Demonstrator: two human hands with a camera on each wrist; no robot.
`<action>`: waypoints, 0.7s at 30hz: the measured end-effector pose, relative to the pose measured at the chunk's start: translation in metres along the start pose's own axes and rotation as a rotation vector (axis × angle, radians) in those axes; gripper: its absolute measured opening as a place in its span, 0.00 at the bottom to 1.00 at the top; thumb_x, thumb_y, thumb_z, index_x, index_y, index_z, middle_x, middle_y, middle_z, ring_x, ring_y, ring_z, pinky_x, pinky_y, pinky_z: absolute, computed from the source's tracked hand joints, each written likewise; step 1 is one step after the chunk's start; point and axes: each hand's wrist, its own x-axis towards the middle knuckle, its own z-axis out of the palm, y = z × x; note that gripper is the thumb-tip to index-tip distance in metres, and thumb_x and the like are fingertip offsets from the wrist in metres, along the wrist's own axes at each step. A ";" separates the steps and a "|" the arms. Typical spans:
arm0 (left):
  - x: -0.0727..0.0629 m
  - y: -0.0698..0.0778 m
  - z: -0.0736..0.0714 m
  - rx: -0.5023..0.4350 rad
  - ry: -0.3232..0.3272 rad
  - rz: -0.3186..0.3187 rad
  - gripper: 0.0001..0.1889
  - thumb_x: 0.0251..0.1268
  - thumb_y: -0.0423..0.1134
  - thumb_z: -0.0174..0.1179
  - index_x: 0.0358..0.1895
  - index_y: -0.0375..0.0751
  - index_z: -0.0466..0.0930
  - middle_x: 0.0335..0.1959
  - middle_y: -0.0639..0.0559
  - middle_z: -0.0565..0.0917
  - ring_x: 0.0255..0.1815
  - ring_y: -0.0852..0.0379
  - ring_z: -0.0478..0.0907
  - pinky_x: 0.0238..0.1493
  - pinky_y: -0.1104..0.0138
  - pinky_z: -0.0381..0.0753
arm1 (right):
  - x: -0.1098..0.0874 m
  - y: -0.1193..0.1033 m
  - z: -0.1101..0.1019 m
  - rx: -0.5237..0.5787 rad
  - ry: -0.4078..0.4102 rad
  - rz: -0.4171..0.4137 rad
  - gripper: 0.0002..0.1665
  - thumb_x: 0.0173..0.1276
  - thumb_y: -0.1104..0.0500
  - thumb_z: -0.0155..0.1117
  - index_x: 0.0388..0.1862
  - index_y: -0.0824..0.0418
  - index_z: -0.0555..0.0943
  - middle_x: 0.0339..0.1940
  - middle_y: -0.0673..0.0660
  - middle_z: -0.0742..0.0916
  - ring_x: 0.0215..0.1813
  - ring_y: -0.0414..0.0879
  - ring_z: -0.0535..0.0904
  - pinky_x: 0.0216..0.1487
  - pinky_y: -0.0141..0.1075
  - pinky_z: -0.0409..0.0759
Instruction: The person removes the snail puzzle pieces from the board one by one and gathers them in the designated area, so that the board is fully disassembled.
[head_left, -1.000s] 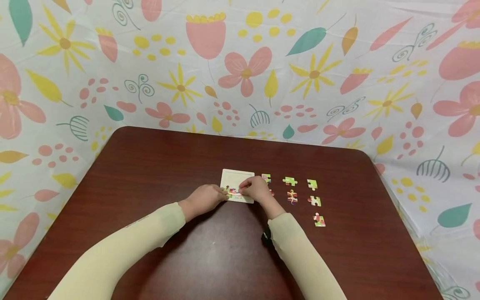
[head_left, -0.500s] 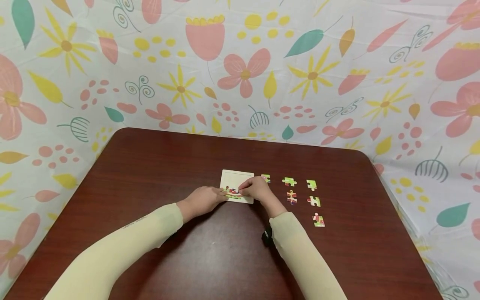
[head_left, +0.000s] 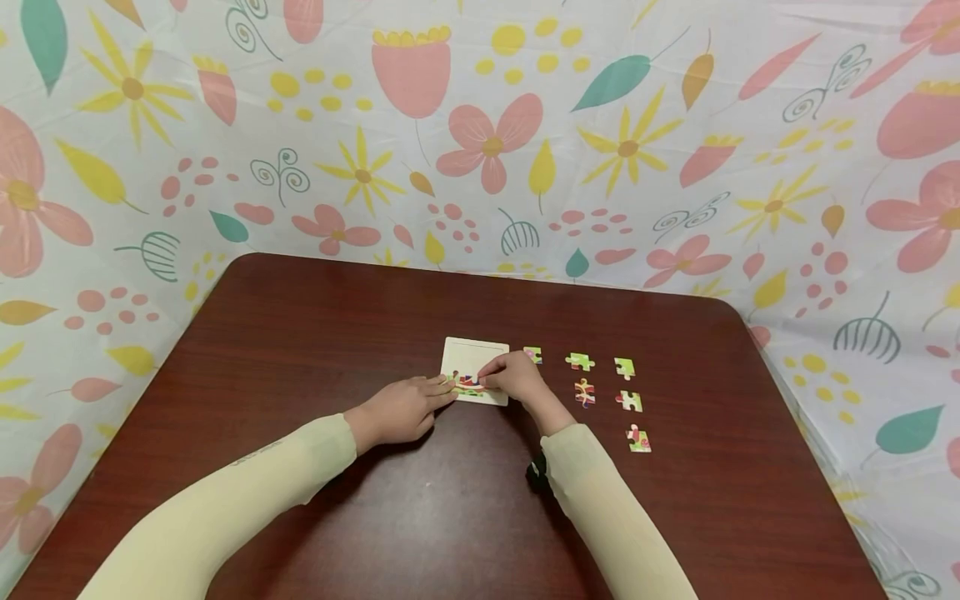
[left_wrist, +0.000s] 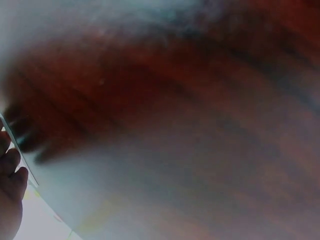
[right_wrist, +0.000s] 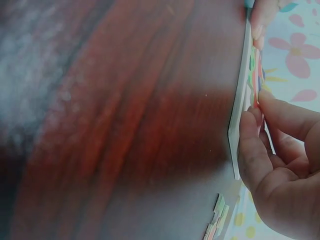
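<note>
Dark-red wood of the counter (head_left: pixel 315 350) fills the foreground under two pale sleeves. Beyond them, the left hand (head_left: pixel 401 408) lies with fingers straight, tips steadying the puzzle tray (head_left: pixel 474 354). The right hand (head_left: pixel 513 377) pinches a puzzle piece (head_left: pixel 469 382) against the tray's near row. Six loose pieces (head_left: pixel 585 392) wait to the right. Pressing askew could, I judge, shift the tray or bend a tab. Fingers hide the piece's fit; the left wrist view is a blur.
</note>
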 end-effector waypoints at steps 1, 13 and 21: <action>-0.001 0.000 0.000 -0.001 -0.002 -0.002 0.26 0.71 0.34 0.50 0.71 0.38 0.75 0.74 0.44 0.76 0.77 0.46 0.72 0.72 0.51 0.76 | 0.000 0.000 0.000 0.003 0.001 0.003 0.06 0.67 0.64 0.71 0.40 0.65 0.91 0.39 0.61 0.91 0.35 0.42 0.81 0.33 0.28 0.75; 0.001 0.001 0.002 -0.007 0.016 -0.014 0.26 0.69 0.34 0.51 0.69 0.38 0.77 0.72 0.43 0.78 0.75 0.46 0.74 0.71 0.52 0.76 | 0.005 0.002 -0.003 0.063 -0.007 0.031 0.07 0.67 0.64 0.72 0.40 0.67 0.91 0.36 0.58 0.91 0.32 0.39 0.79 0.32 0.27 0.75; 0.001 0.003 0.005 -0.020 0.038 -0.035 0.25 0.69 0.34 0.51 0.69 0.38 0.78 0.71 0.44 0.78 0.75 0.47 0.74 0.72 0.52 0.76 | 0.001 0.002 -0.011 0.165 -0.070 0.069 0.09 0.70 0.66 0.69 0.45 0.70 0.89 0.34 0.56 0.89 0.30 0.38 0.81 0.37 0.31 0.84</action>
